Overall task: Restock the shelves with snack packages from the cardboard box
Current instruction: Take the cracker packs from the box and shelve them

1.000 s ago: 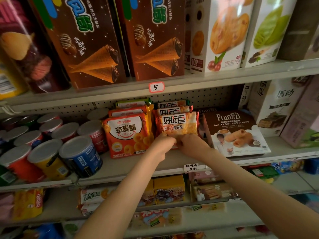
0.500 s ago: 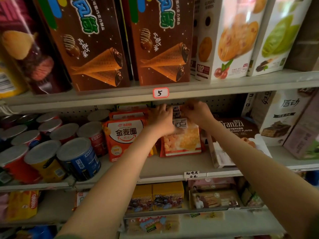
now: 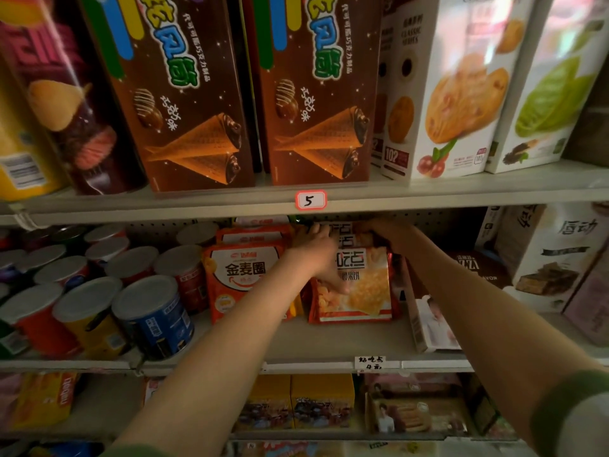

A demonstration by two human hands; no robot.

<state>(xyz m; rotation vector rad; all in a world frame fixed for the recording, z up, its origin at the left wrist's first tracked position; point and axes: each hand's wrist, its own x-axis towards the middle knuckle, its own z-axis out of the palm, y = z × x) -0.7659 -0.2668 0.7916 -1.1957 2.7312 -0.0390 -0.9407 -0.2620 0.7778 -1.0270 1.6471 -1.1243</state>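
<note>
The cracker packs (image 3: 354, 291) stand in a row running front to back on the middle shelf (image 3: 329, 341), just right of centre in my view, and the front pack faces me upright. My left hand (image 3: 316, 255) lies along the row's nine o'clock flank. Its fingers stretch toward the back and its thumb is spread across the front pack's face, so it is flat and pressing, not gripping. My right hand (image 3: 385, 234) is over the rear of the row at twelve o'clock, with its fingers hooked down over the top edges of the packs behind, holding them.

I judge this to be the seating step: the packs are already on the shelf and are being squared into line. The cardboard box is out of view.

At nine o'clock the orange ring-snack bags (image 3: 244, 275) touch the row, and beyond them are lidded canisters (image 3: 148, 311). At three o'clock a biscuit box (image 3: 428, 311) leans tipped, close to the packs. A handwritten price label (image 3: 370, 362) sits at six o'clock on the shelf lip, and a tag marked 5 (image 3: 310, 200) at twelve.

The next move calls for letting go gently so that no pack flops forward, then drawing both arms straight back without clipping the leaning box.
</note>
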